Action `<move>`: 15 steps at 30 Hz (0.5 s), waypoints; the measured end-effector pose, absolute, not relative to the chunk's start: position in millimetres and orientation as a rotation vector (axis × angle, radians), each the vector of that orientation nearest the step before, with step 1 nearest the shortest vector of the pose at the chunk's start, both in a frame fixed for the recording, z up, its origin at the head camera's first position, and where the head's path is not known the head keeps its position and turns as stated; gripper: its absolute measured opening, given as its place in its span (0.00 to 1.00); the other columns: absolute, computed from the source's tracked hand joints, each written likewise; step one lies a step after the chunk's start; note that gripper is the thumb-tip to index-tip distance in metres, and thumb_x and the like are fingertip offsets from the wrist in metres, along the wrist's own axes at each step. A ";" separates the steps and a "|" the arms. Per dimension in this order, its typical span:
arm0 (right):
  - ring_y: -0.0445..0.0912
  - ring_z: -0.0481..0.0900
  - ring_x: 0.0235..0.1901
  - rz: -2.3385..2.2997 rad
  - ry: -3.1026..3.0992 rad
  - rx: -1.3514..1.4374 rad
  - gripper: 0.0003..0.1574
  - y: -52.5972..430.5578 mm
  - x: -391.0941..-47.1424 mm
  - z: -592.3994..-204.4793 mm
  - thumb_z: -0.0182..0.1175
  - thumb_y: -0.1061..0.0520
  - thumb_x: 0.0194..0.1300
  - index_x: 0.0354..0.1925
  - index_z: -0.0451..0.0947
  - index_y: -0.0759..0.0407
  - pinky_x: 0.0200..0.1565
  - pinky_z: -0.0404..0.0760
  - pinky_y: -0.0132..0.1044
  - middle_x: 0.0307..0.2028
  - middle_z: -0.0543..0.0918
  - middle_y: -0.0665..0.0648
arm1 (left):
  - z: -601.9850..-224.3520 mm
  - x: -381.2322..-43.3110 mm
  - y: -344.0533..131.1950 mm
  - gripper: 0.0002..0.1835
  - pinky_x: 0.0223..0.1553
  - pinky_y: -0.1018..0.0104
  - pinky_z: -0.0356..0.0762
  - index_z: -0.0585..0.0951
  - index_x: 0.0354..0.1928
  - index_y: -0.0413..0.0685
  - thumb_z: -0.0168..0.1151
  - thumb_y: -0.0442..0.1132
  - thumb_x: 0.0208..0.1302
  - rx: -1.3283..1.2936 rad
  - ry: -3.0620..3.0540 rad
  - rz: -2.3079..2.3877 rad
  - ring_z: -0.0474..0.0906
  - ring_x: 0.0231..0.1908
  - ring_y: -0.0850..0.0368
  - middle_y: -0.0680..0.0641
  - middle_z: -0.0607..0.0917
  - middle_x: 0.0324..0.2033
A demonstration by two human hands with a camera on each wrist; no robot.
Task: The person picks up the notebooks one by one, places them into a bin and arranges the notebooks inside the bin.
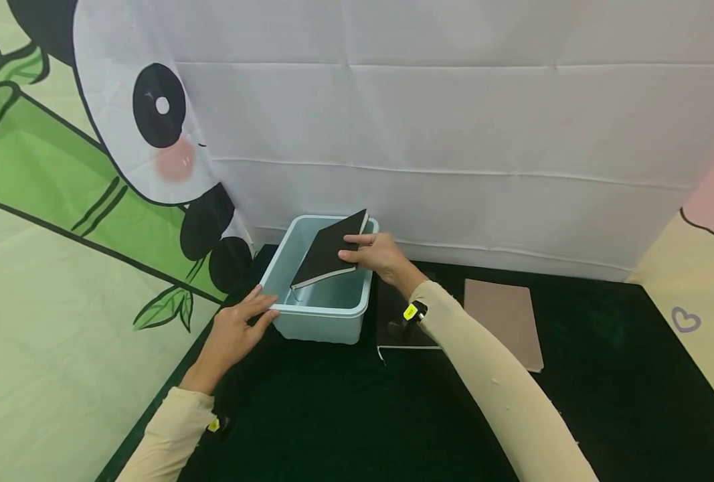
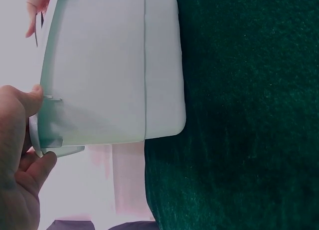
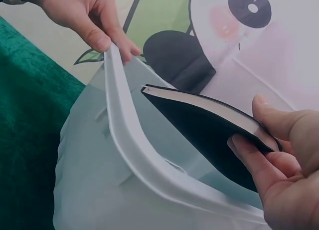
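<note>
A light blue plastic bin (image 1: 317,327) stands on the dark green cloth. My left hand (image 1: 236,335) grips its near left corner, thumb and fingers pinching the rim, as the left wrist view also shows at the bin wall (image 2: 99,65). In my right hand (image 1: 381,258) is a black notebook (image 1: 326,251), pinched by its right edge between thumb and fingers. It tilts over the bin's opening, with its lower corner at or just inside the rim. The right wrist view shows the notebook's pale page edges (image 3: 214,105) between black covers.
To the right of the bin, a second dark notebook (image 1: 393,335) lies partly under my right forearm. Beside it lies a beige notebook (image 1: 501,314). A white printed curtain (image 1: 453,134) hangs behind, and a green printed one borders the left side.
</note>
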State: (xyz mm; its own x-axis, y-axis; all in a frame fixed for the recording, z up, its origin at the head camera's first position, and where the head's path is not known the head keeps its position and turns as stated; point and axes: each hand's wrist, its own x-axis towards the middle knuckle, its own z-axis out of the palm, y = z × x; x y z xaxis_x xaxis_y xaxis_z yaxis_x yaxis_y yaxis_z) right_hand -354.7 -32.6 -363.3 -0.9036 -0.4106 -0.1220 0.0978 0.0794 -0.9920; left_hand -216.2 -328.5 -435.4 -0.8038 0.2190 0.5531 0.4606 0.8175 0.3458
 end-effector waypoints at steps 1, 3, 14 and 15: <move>0.51 0.81 0.61 -1.878 2.001 -0.307 0.31 -35.2 -354.8 -363.9 0.73 0.61 0.62 0.64 0.80 0.58 0.63 0.78 0.46 0.67 0.76 0.61 | -435.3 -216.0 -329.0 0.19 0.47 0.40 0.84 0.84 0.59 0.40 0.69 0.39 0.68 -0.499 -2.500 -0.651 0.77 0.62 0.35 0.37 0.83 0.58; 0.51 0.83 0.58 -1.860 2.017 -0.309 0.32 -40.3 -354.6 -365.1 0.74 0.61 0.62 0.64 0.80 0.58 0.62 0.79 0.46 0.64 0.79 0.62 | -435.1 -215.4 -329.9 0.19 0.46 0.40 0.84 0.84 0.59 0.39 0.69 0.39 0.68 -0.496 -2.498 -0.652 0.78 0.61 0.35 0.36 0.83 0.59; 0.54 0.86 0.54 -1.774 2.086 -0.287 0.33 -61.3 -348.9 -371.9 0.75 0.58 0.60 0.64 0.80 0.57 0.61 0.80 0.48 0.58 0.83 0.63 | -435.4 -214.5 -330.8 0.19 0.52 0.38 0.80 0.85 0.58 0.38 0.69 0.37 0.68 -0.493 -2.498 -0.655 0.75 0.64 0.35 0.37 0.85 0.56; 0.55 0.86 0.54 -1.768 2.094 -0.285 0.34 -62.7 -348.6 -372.6 0.75 0.58 0.60 0.64 0.80 0.57 0.62 0.79 0.48 0.58 0.84 0.63 | -435.3 -214.6 -331.1 0.19 0.52 0.38 0.80 0.85 0.58 0.38 0.69 0.37 0.67 -0.495 -2.497 -0.655 0.75 0.64 0.35 0.36 0.85 0.56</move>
State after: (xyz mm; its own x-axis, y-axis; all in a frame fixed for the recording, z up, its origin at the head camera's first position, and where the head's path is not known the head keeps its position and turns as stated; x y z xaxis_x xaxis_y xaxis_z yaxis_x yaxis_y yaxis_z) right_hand -348.6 -62.7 -372.6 -0.9055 -0.3936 -0.1586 0.0903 0.1863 -0.9783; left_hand -214.6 -331.1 -435.3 -0.8048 0.2123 0.5543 0.4570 0.8175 0.3504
